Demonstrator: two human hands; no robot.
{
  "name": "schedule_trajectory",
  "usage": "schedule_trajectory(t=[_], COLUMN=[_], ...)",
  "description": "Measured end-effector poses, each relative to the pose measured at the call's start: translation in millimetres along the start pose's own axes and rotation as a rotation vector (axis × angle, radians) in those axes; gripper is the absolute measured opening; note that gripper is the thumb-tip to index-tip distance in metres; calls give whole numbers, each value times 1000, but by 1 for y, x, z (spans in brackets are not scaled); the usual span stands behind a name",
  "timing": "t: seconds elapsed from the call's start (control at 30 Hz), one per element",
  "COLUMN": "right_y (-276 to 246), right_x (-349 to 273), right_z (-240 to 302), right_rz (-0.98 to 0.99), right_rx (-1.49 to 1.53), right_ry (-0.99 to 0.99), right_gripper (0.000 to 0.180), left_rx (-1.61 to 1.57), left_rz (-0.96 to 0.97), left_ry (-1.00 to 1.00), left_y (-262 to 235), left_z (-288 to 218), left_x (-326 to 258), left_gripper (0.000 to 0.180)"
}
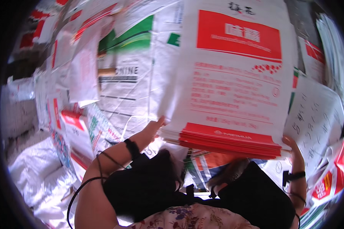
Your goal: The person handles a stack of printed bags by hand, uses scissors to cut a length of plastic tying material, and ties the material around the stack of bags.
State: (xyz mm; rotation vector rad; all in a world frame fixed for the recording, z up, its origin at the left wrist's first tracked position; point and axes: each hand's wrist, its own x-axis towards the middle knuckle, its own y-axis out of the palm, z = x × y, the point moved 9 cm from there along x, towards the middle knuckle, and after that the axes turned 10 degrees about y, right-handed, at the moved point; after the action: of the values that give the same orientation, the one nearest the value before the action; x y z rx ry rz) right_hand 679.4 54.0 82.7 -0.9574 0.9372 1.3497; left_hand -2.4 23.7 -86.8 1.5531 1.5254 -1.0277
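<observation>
A thick stack of flat white woven sacks (233,95) with red printed bands lies in front of me, its layered near edge facing me. My left hand (156,128) is closed on the near left corner, with the thumb on top and the other fingers partly hidden. At the near right corner my right hand (290,145) grips the same stack, its fingers mostly hidden by the edge. Both wrists wear black bands with cords.
To the left lie white sacks with green print (126,49) and a hanging white sheet (84,65). A handwritten white sheet (313,114) is at right, above a red-and-white sack (328,183). Crumpled white plastic (42,175) lies at lower left.
</observation>
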Motion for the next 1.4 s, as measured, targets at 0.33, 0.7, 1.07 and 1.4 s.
schedule_trajectory(t=[0.33,0.7,1.07,1.4], right_y=[-27,-45,6,20], right_x=[25,41,46,40], right_z=[-51,23,8,-6], right_rz=[28,-439,-117,29], right_rx=[41,-436,-246,-198], right_ry=[251,-68,-15,214], right_gripper=[35,22,62,63], left_rx=[268,-211,348,301], left_rz=[-128,-95,-31,-22], left_ry=[43,424,217,201], left_y=[2,33,46,39], left_z=[-80,-132,-134,-106], left_x=[-26,-48,-36,4], left_gripper=[42,34,36,42])
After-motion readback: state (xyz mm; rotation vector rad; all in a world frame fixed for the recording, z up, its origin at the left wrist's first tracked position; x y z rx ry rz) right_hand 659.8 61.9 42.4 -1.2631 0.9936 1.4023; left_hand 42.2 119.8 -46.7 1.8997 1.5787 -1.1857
